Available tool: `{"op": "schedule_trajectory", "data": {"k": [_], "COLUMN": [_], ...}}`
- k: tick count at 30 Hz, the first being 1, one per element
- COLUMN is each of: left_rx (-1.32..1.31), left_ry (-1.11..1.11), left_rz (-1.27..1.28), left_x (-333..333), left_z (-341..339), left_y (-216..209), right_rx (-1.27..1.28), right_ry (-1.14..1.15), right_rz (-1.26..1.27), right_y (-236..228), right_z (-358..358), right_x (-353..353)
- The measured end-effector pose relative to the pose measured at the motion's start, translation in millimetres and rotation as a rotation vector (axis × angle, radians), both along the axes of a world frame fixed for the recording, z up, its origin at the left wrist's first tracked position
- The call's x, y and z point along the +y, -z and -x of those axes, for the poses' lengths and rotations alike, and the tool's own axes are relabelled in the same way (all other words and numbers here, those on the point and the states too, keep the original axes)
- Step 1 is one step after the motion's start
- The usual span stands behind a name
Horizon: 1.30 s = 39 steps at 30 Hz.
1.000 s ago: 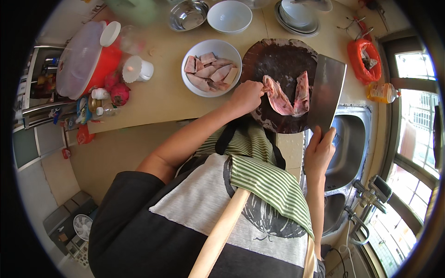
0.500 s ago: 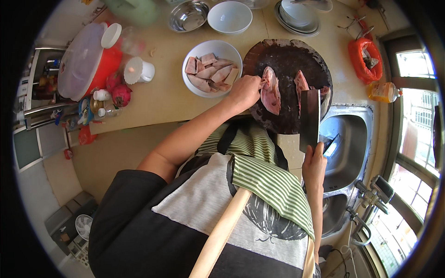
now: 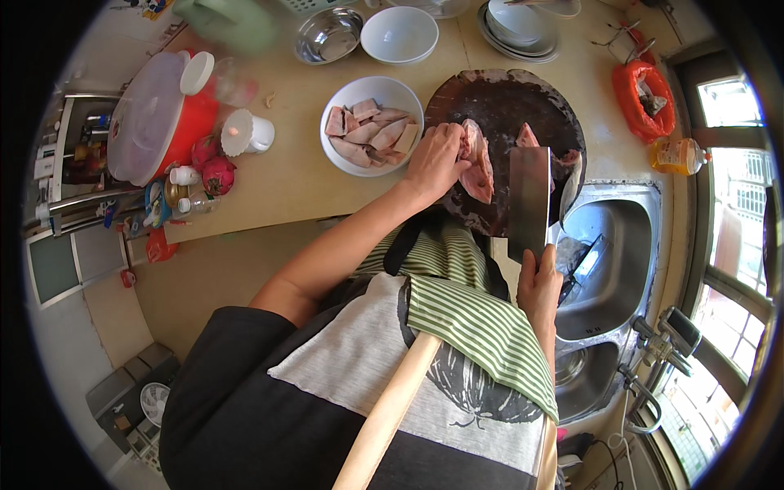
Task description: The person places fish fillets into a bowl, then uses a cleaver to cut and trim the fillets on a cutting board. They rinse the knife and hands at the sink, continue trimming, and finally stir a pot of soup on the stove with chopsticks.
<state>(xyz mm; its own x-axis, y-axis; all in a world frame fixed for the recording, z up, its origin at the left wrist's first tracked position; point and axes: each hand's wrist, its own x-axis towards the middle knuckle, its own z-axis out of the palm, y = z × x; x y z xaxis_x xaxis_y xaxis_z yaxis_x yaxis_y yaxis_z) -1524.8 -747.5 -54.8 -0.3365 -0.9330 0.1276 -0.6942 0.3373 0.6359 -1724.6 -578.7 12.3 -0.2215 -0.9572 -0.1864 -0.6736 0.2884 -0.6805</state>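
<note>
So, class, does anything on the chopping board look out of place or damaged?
A pale fish piece lies at the right edge of the round chopping board, its tip seeming to overhang beside the sink, so it looks precarious. The board's rim also looks ragged and patchy, perhaps worn.

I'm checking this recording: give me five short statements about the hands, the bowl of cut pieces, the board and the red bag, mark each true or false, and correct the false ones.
1. The right hand holds a cleaver by its handle end. True.
2. The left hand is inside the bowl. False: the left hand is on a raw piece over the board.
3. The white bowl with cut pieces stands left of the board. True.
4. The board is square and white. False: it is round and dark.
5. The red bag lies in the sink. False: the red bag is outside the sink, right of the board.
</note>
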Motion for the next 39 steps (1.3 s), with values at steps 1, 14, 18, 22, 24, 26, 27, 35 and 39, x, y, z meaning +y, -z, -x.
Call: {"op": "schedule_trajectory", "data": {"k": [1,14,18,22,24,26,27,35,39], "left_rx": [0.009,0.062,0.129,0.623,0.813,0.981,0.954,0.281,0.281], "left_ry": [0.003,-0.066,-0.110,-0.276,-0.248,-0.194,-0.125,0.614,0.581], "left_rz": [0.018,-0.152,-0.331,-0.782,-0.772,-0.717,-0.685,0.323,0.298], "left_x": [-1.0,-22.7,-33.4,-35.3,-31.5,-27.7,-30.3,-66.4,-41.1], "left_z": [0.3,2.6,1.8,15.6,28.4,40.6,43.5,39.0,19.7], "left_y": [4.2,8.3,3.0,-0.5,-5.0,-13.2,-18.8,-27.4,4.0], "right_rx": [0.002,-0.026,-0.091,-0.153,-0.177,-0.238,-0.286,-0.156,-0.023], "right_ry": [0.011,0.037,0.118,0.235,0.242,0.294,0.331,0.259,0.069], "right_rz": [-0.006,-0.016,-0.011,-0.033,0.067,0.105,0.118,0.189,0.079], "right_y": [-0.1,0.2,2.6,1.0,-3.0,-8.8,-12.0,-28.3,-30.4], "right_z": [0.1,2.3,7.5,11.1,12.1,12.3,11.8,13.5,14.9], "right_x": [-0.7,0.7,8.8,12.8,12.6,11.4,10.8,6.8,4.4]}}
